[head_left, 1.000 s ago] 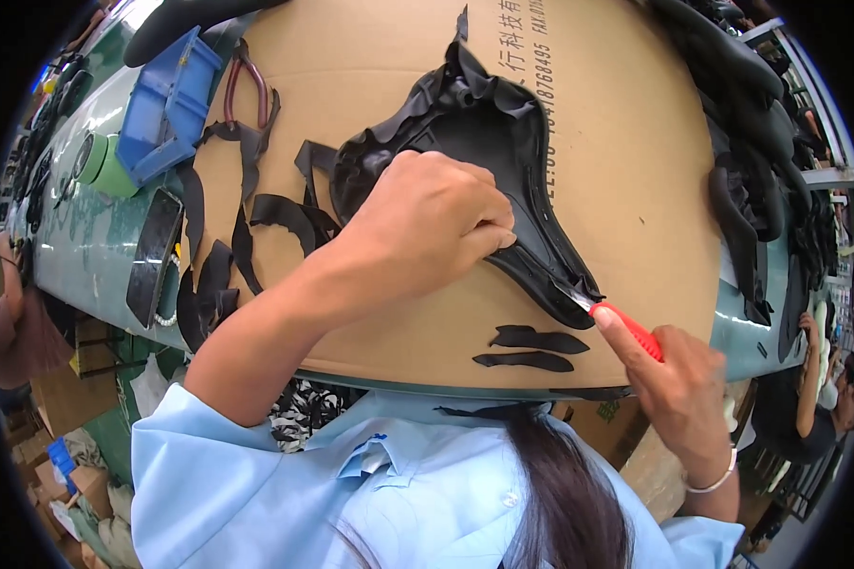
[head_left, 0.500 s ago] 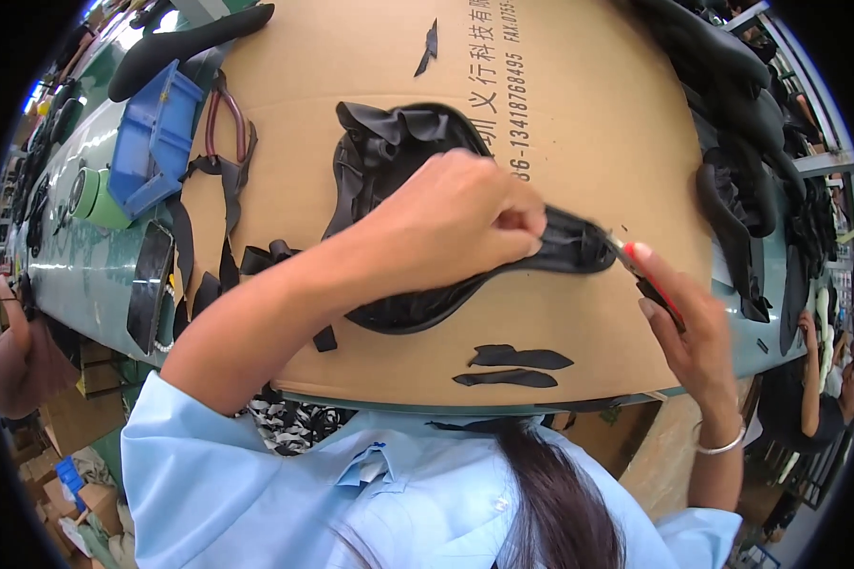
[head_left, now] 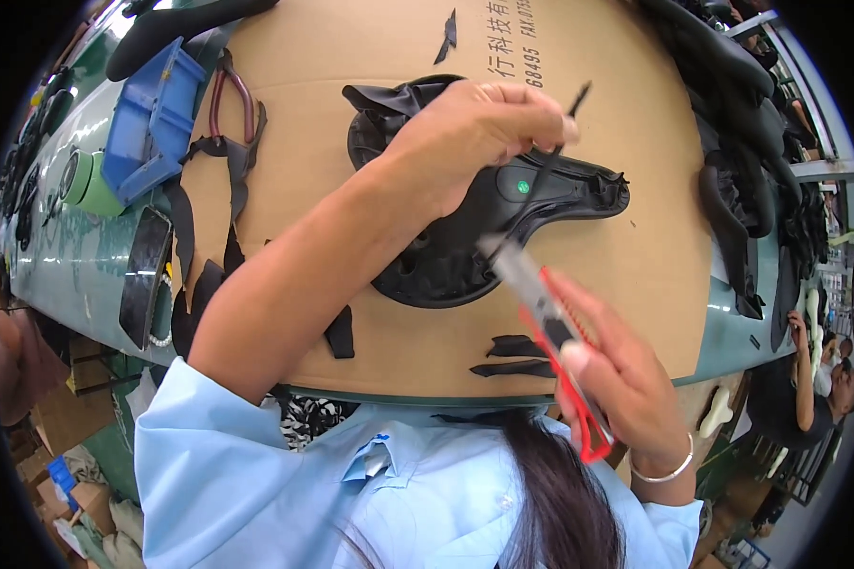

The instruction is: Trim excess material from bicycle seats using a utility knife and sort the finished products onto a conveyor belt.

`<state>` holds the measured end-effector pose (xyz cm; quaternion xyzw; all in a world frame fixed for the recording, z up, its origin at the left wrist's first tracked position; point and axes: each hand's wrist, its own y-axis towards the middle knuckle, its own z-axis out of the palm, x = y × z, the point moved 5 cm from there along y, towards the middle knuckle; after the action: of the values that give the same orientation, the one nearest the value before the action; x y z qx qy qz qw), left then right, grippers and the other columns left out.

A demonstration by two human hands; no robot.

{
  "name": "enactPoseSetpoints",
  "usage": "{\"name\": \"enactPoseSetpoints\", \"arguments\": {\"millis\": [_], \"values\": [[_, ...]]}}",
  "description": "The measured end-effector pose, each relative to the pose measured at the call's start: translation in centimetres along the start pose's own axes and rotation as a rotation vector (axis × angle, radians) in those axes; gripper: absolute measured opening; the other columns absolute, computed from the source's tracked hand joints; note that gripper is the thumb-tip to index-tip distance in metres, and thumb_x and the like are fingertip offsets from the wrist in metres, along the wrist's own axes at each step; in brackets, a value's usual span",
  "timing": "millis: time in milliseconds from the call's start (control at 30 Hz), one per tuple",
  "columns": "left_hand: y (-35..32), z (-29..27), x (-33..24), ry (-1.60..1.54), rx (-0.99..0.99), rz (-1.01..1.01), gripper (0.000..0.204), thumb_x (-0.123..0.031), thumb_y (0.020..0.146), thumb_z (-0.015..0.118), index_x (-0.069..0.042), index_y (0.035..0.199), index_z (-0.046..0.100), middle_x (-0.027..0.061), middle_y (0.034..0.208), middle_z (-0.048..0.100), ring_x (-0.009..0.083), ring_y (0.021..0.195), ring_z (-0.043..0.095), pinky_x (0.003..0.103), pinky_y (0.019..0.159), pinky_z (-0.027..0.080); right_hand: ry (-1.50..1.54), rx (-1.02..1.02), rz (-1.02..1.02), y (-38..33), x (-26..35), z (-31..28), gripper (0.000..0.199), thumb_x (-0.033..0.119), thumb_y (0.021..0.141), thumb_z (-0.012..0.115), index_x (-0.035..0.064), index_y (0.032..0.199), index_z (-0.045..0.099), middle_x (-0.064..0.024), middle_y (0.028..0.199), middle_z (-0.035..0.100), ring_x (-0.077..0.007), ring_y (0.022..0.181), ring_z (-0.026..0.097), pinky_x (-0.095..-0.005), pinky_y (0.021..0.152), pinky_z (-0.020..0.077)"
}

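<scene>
A black bicycle saddle [head_left: 436, 270] lies underside up on the cardboard, its narrow nose pointing right and a small green sticker on it. Loose black cover material gathers along its far left edge. Over the saddle, my left hand [head_left: 508, 114] pinches a thin black strip [head_left: 547, 173], which runs down toward the saddle's near edge; whether it is still joined there I cannot tell. Closer to me, my right hand [head_left: 621, 375] grips a red utility knife [head_left: 552, 318]. Its blade is out, slightly blurred, and points at the saddle's near side.
Black offcuts [head_left: 514, 357] lie on the cardboard sheet [head_left: 655, 284]. To the left are red-handled pliers [head_left: 216, 95], a blue bin [head_left: 152, 128], a green round container [head_left: 90, 180] and a dark phone-like slab [head_left: 148, 275]. More black saddles [head_left: 731, 85] are piled at right.
My left hand has risen away from the saddle with the strip pinched in it. The knife has come off the nose and swung left and nearer me. More of the saddle's underside shows.
</scene>
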<state>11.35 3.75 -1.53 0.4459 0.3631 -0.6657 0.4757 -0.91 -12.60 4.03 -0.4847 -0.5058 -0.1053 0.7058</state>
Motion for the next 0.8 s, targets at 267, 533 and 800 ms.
{"name": "enactPoseSetpoints", "arguments": {"millis": [267, 533, 800], "values": [[-0.7, -5.9, -3.3, 1.066, -0.319, 0.547, 0.028, -0.029, 0.092, 0.055, -0.008, 0.106, 0.066, 0.0073, 0.096, 0.067, 0.0169, 0.087, 0.061, 0.03, 0.078, 0.047, 0.17, -0.369, -0.234, 1.0, -3.3, 0.1, 0.035, 0.017, 0.095, 0.051, 0.0016, 0.124, 0.041, -0.0092, 0.1, 0.059, -0.0144, 0.077, 0.062, -0.0272, 0.068, 0.0533], [-14.9, -1.8, -4.1, 1.463, -0.766, 0.294, 0.024, -0.03, 0.083, 0.065, -0.006, 0.083, 0.066, 0.0111, 0.087, 0.054, 0.0286, 0.091, 0.051, 0.038, 0.08, 0.04, -0.101, -0.394, -0.549, 8.5, -0.2, -3.9, 0.031, 0.02, 0.09, 0.061, 0.0017, 0.114, 0.053, -0.0006, 0.082, 0.054, -0.0064, 0.073, 0.05, -0.0225, 0.069, 0.0432], [-11.2, 5.9, -0.1, 1.324, -0.465, 0.149, 0.028, -0.029, 0.079, 0.07, -0.007, 0.068, 0.058, 0.0002, 0.061, 0.049, 0.0186, 0.065, 0.046, 0.035, 0.063, 0.03, -0.467, -0.542, -0.682, 2.7, -0.6, -4.8, 0.038, 0.009, 0.088, 0.059, 0.0054, 0.125, 0.052, -0.0104, 0.08, 0.063, -0.0179, 0.062, 0.058, -0.0282, 0.057, 0.0465]]}}
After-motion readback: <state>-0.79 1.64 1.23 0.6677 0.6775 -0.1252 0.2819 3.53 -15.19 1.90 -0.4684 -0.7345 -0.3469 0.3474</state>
